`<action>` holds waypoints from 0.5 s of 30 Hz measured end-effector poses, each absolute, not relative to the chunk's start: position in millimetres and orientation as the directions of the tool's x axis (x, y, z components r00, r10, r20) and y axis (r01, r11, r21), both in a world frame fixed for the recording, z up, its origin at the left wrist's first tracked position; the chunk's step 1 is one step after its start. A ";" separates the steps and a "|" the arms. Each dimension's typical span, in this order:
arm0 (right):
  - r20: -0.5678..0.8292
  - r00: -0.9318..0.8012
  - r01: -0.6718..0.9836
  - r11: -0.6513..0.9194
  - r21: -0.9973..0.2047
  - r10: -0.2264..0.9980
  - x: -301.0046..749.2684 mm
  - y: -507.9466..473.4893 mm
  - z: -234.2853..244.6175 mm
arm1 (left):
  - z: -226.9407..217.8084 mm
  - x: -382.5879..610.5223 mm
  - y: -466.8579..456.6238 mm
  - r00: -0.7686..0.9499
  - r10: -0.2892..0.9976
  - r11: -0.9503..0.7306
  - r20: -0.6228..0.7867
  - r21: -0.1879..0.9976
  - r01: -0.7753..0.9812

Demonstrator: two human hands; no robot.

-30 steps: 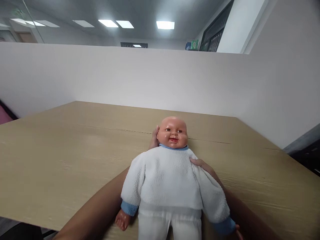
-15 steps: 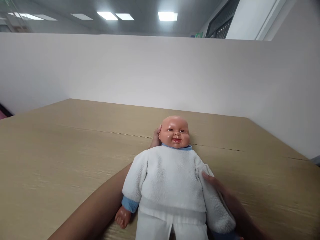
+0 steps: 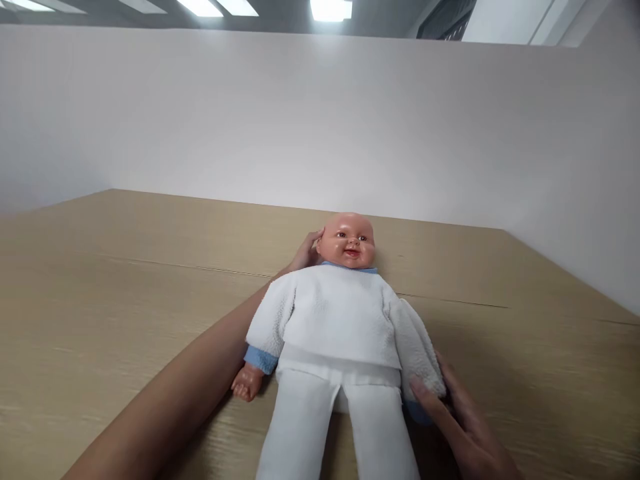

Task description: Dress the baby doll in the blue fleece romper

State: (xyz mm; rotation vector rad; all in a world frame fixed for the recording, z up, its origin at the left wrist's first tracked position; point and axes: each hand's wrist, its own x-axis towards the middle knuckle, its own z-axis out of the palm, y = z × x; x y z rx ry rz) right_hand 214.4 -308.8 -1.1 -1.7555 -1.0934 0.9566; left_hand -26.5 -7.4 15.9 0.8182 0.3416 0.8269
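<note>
White fleece covers the chest of a bald baby doll (image 3: 343,320) lying face up on a wood-grain tabletop (image 3: 150,300), its head (image 3: 347,237) toward 12 o'clock. At 11 o'clock from the chest, the left hand (image 3: 306,253) cups that head's side, though how far its fingers bend cannot be told; at 4 o'clock, the right hand (image 3: 457,417) holds the blue-cuffed sleeve (image 3: 417,347) between parted thumb and fingers. Beyond, at 12 o'clock, stands a white partition wall (image 3: 320,120).

One baby doll (image 3: 343,313), two bare hands (image 3: 469,430), one surface (image 3: 125,300), two blue cuffs (image 3: 261,360) and two white trouser legs (image 3: 300,417) are showing.
</note>
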 end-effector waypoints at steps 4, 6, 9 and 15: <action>-0.088 0.270 0.434 -0.203 -0.877 0.959 208.6 -309.9 -6.0 | 13.1 -37.9 1.6 0.649 0.759 0.437 -0.051 0.779 -0.450; -0.037 0.272 0.478 -0.169 -0.862 0.961 201.2 -310.9 -4.0 | 11.5 -37.9 2.5 0.655 0.754 0.437 -0.046 0.780 -0.449; 0.029 0.305 0.510 -0.137 -0.849 0.952 189.4 -313.0 0.8 | 9.8 -34.6 1.9 0.689 0.724 0.427 0.011 0.778 -0.461; 0.007 0.258 0.492 -0.125 -0.862 0.966 198.2 -312.9 -5.0 | 11.5 -33.3 -6.6 0.726 0.687 0.433 0.041 0.778 -0.455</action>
